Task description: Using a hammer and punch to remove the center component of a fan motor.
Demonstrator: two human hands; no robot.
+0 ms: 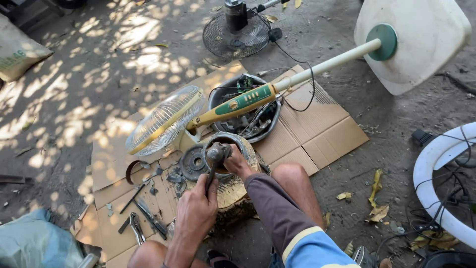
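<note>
Hammer (pixel 214 158) gripped by left hand (pixel 197 211), fingers wrapped round its handle; right hand (pixel 237 163) pinches the metal ring (pixel 229 141) on the wood block (pixel 233 191). Strike squarely, short strokes, clear of the steadying fingers.

Green-and-cream fan pole (pixel 248 100), brown cardboard (pixel 325 136)

The hammer (pixel 216 158) head hides the right hand's (pixel 237 163) fingers and the part beneath, beside the metal ring (pixel 237 140).
</note>
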